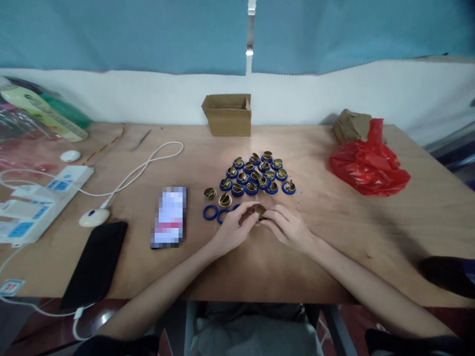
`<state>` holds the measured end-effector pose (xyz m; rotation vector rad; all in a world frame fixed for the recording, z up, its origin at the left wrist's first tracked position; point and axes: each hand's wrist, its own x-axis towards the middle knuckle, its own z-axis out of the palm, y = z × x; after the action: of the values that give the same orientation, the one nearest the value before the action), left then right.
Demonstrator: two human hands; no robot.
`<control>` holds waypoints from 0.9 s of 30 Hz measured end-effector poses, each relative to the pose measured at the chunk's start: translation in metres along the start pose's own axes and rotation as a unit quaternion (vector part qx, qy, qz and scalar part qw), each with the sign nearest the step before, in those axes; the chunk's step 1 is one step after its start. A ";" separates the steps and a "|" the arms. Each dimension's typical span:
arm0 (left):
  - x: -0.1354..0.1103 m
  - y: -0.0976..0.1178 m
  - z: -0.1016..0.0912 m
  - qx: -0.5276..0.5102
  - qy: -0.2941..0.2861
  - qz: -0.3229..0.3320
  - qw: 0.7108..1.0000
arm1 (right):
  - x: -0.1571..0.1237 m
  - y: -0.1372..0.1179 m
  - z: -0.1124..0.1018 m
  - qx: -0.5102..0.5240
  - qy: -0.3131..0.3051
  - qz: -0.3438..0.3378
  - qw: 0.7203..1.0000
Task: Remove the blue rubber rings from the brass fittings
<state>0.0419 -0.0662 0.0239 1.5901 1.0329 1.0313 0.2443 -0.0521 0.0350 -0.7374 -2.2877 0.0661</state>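
My left hand and my right hand meet at the middle of the table, fingertips closed on one small round brass-coloured metal piece. Fingers cover part of it, and its exact kind is unclear. Just beyond my hands lie several similar brass-coloured pieces seated in blue rings, each with a raised flap or bar on top. Two brass-coloured pieces without blue rings are left of the group. Loose blue rings rest close to my left hand, one partly hidden behind it.
An open cardboard box stands against the wall. A red plastic bag and a crumpled brown package are at the right. To the left are a lit phone, a black phone, a white power strip, cables and a curved metal tool.
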 end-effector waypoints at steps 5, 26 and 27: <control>0.001 -0.003 -0.001 -0.041 -0.018 0.026 0.999 | 0.002 -0.001 -0.003 0.007 -0.003 -0.016 1.000; 0.005 -0.010 -0.003 -0.126 0.027 0.023 0.991 | 0.000 -0.006 -0.001 0.219 -0.060 0.144 0.963; 0.006 -0.011 -0.003 -0.124 0.032 0.024 0.991 | 0.001 -0.006 -0.002 0.224 -0.062 0.146 0.962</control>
<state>0.0394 -0.0580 0.0150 1.3923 0.8748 1.2000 0.2420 -0.0565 0.0385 -0.8343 -2.1434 0.7612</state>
